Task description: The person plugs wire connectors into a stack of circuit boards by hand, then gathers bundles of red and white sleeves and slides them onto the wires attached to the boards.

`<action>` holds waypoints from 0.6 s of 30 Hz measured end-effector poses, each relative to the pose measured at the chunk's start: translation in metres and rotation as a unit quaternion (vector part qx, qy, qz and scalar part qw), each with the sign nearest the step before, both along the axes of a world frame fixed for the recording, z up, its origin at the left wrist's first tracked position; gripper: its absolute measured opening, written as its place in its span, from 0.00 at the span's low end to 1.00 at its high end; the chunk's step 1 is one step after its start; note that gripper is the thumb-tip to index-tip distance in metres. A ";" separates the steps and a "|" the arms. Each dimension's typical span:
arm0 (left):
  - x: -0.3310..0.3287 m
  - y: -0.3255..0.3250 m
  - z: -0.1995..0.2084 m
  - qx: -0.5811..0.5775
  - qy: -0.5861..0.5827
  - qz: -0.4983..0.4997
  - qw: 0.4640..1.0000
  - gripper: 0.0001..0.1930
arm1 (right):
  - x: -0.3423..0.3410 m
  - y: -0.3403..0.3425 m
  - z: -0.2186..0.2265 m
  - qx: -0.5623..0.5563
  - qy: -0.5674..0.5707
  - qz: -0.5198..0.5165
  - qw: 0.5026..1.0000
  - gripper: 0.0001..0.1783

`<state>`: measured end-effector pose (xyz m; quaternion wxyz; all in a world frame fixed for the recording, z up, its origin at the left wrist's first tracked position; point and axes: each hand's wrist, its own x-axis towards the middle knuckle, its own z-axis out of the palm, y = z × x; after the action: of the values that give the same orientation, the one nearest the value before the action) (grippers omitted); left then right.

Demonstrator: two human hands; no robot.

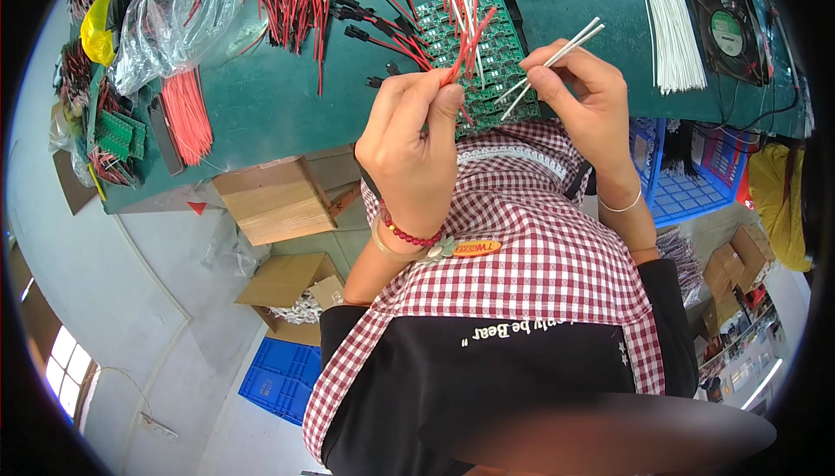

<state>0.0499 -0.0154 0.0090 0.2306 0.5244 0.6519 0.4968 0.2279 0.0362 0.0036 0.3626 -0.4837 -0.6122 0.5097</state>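
A panel of small green circuit boards [504,63] lies at the table's near edge, with red and white wires rising from its far part. Over its left side, my left hand [409,141] is closed, pinching a few red wires [474,41] between thumb and fingers. At the panel's right side my right hand [591,98] pinches white wires [570,46], about two of them; their lower ends point down at the boards. Red-and-black leads with black connectors [383,24] lie just left of the panel. The fingertips hide part of the boards.
On the green table [252,115] lie a red-and-black wire bundle [291,2], red wires [186,115], a clear plastic bag [170,28] and a yellow roll [97,31]. To the right are white wires [672,37] and a black fan [729,34]. A blue crate [691,189] stands below.
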 end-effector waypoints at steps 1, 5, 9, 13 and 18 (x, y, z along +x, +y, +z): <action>0.000 0.000 0.000 -0.002 -0.005 0.002 1.000 0.06 | -0.001 0.000 0.000 0.000 -0.001 0.000 1.000 0.06; 0.000 -0.001 0.002 -0.006 -0.011 0.003 1.000 0.05 | -0.003 -0.001 0.001 0.020 -0.015 0.001 1.000 0.06; -0.001 -0.001 0.002 0.000 -0.044 -0.006 0.999 0.06 | -0.005 -0.002 0.002 0.022 -0.013 0.003 1.000 0.05; 0.003 -0.002 0.005 0.007 -0.025 -0.004 1.000 0.05 | -0.005 0.000 0.001 0.049 -0.026 0.013 0.998 0.05; 0.006 -0.004 0.006 0.004 -0.002 -0.009 1.000 0.06 | -0.007 -0.001 0.004 0.102 -0.068 0.019 0.992 0.04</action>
<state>0.0554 -0.0190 0.0153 0.2346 0.5301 0.6444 0.4986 0.2209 0.0355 0.0080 0.3578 -0.4665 -0.6930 0.4172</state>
